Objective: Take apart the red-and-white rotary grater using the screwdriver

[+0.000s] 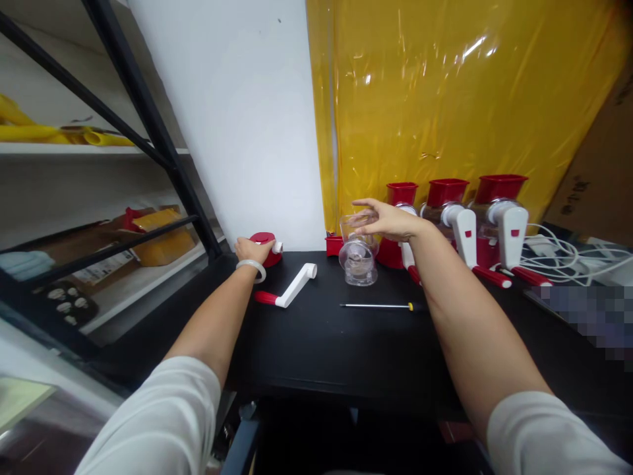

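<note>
My left hand is closed around the side of a red grater base with a white shaft stub, at the table's back left. In front of it lies a white crank with a red grip. My right hand, thumb and fingers apart, hovers at the top of a clear plastic grater housing. Whether the fingertips touch the housing I cannot tell. Behind the housing sits a small red part. A screwdriver lies nearer to me, its handle partly behind my right forearm.
Several assembled red-and-white rotary graters stand in a row at the right. White cables tangle beyond them. A black-framed shelf rises on the left. A yellow plastic curtain hangs behind the black table.
</note>
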A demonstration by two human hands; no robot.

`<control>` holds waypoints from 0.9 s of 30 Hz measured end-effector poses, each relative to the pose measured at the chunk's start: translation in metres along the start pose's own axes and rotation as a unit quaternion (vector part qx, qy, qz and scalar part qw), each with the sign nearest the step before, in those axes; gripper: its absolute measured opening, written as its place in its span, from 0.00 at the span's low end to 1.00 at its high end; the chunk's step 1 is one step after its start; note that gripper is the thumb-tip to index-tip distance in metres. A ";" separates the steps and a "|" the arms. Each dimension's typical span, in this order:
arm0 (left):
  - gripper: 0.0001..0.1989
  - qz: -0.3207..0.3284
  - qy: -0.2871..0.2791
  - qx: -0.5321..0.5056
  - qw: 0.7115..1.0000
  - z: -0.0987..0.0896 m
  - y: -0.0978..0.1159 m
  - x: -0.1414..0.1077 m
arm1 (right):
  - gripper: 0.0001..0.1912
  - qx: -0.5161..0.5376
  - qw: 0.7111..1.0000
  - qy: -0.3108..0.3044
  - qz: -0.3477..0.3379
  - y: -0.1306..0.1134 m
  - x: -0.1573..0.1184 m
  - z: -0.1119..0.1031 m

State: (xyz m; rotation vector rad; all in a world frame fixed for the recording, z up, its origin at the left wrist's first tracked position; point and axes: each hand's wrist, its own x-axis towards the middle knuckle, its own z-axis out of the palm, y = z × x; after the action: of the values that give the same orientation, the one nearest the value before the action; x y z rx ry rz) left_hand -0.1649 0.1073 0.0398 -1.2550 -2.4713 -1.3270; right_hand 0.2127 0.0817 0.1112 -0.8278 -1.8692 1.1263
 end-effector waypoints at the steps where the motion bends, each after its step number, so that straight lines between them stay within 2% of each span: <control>1: 0.47 0.001 0.000 0.001 1.000 0.003 -0.001 0.001 | 0.46 -0.002 1.000 -0.014 0.001 0.001 0.000 0.000; 7: 0.48 -0.010 -0.018 0.006 1.000 0.011 -0.007 0.010 | 0.50 -0.012 0.998 -0.057 0.024 0.013 0.003 -0.008; 17: 0.48 -0.024 -0.048 0.001 0.999 0.016 -0.009 0.015 | 0.52 -0.127 0.986 -0.027 0.103 0.011 -0.005 -0.018; 27: 0.47 0.002 -0.060 0.009 0.998 0.019 -0.003 0.012 | 0.52 -0.236 0.968 -0.014 0.084 0.016 0.005 -0.015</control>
State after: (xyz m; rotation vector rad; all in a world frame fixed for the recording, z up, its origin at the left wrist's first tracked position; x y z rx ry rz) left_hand -0.1695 0.1278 0.0313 -1.3730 -2.5527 -1.2618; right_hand 0.2255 0.0981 0.1026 -1.2596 -2.1600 0.7970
